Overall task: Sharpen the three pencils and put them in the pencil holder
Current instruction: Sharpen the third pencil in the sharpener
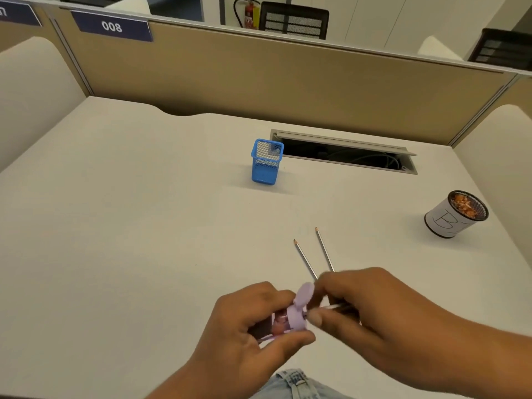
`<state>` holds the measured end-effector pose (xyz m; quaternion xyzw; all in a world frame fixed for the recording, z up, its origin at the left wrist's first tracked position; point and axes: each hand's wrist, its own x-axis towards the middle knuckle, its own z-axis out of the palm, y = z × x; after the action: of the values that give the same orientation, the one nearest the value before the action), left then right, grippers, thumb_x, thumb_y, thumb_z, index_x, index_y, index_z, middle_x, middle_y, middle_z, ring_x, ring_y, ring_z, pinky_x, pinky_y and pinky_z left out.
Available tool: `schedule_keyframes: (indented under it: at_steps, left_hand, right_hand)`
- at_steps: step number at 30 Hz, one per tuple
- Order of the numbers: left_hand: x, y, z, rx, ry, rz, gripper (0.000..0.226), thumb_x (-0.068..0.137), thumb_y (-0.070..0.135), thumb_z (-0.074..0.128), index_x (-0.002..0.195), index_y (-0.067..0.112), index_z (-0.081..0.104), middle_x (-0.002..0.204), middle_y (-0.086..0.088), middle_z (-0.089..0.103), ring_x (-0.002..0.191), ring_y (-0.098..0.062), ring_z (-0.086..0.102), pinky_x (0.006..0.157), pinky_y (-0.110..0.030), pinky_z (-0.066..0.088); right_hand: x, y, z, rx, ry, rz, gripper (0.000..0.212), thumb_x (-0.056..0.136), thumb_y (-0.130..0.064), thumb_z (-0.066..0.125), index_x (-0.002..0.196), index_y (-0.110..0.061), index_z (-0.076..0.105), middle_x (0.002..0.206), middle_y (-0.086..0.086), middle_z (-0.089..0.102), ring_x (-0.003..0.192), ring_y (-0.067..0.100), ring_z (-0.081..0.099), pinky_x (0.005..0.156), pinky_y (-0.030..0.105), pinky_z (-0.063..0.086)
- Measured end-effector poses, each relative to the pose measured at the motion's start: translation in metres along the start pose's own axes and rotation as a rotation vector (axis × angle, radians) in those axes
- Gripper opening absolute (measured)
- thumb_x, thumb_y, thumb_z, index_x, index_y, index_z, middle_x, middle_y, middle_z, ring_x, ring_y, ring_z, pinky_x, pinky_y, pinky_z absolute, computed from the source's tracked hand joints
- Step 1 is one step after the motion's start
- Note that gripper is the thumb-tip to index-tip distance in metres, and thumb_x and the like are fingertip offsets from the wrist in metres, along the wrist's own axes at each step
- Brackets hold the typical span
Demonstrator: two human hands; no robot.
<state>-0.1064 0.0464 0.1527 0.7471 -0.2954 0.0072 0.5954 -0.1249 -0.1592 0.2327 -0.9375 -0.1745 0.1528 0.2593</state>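
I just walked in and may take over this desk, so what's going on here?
A person is sharpening a pencil. The left hand holds a purple sharpener, and the right hand pinches a pencil with its tip at the sharpener. A second pencil and a third pencil lie on the desk just beyond the hands. The blue mesh pencil holder stands farther back with no pencil in it yet. A round cup of shavings sits to the right.
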Motion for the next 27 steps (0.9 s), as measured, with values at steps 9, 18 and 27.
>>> schedule_keyframes:
  at_steps: [9,18,27]
  left_hand:
    - [0.010,0.005,0.002,-0.205,-0.024,-0.155,0.021,0.076,0.036,0.078,0.093,0.024,0.077,0.069,0.015,0.060,0.062,-0.001,0.050,0.059,-0.012,0.041]
    - [0.010,-0.018,0.006,0.276,-0.059,0.346,0.027,0.086,0.028,0.076,0.106,0.015,0.066,0.077,0.001,0.061,0.064,-0.013,0.049,0.054,-0.017,0.040]
    - [0.015,-0.009,0.008,-0.071,-0.026,0.015,0.020,0.079,0.032,0.078,0.097,0.024,0.073,0.070,0.015,0.054,0.061,-0.005,0.048,0.056,-0.014,0.038]
  right_hand:
    - [0.010,0.014,-0.006,-0.592,0.216,-0.422,0.026,0.095,-0.029,0.057,0.074,-0.015,0.066,0.062,0.000,0.053,0.052,0.022,0.040,0.044,0.032,0.034]
    - [0.008,0.014,0.001,0.500,-0.208,0.367,0.059,0.081,-0.074,0.053,0.075,-0.018,0.068,0.053,0.000,0.041,0.051,0.029,0.030,0.048,0.031,0.027]
    - [-0.001,0.022,-0.008,-0.615,0.225,-0.390,0.033,0.098,-0.033,0.049,0.081,-0.016,0.070,0.064,0.000,0.054,0.053,0.023,0.042,0.042,0.032,0.033]
